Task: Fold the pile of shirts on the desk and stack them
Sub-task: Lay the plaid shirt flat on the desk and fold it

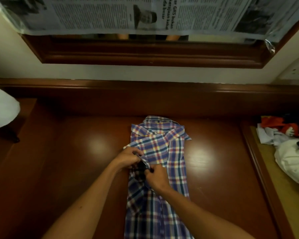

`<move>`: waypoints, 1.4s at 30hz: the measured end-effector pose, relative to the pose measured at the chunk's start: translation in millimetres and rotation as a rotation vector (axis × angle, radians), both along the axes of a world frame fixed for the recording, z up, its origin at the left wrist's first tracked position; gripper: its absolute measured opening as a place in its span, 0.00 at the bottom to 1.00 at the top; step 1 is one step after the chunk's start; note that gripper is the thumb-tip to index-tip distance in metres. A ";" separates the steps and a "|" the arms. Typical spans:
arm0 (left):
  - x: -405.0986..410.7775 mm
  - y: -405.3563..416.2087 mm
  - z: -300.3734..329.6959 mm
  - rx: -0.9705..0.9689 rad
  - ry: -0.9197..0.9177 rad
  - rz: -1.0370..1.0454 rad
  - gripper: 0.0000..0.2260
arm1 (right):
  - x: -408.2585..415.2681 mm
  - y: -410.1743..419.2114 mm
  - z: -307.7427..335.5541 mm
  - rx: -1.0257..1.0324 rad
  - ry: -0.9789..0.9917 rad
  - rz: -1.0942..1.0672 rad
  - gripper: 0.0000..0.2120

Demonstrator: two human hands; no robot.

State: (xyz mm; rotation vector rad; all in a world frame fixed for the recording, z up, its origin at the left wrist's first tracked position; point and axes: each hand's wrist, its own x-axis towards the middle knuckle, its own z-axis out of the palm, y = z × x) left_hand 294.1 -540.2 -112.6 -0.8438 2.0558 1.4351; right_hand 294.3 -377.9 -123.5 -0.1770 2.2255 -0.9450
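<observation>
Head view: plaid shirt, lying lengthwise at the desk centre, collar away, soft and light (likely to slip), best taken at hems and seams; left hand and right hand both pinching its folded sleeve edge.

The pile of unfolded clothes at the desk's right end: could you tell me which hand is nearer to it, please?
Right. The right hand lies nearer the pile of unfolded clothes; the left hand is further left on the plaid shirt.
</observation>
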 end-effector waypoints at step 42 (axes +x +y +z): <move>-81.7 62.3 -25.0 -0.869 0.526 -0.211 0.09 | -43.4 107.2 -20.3 -0.103 -0.262 -0.475 0.05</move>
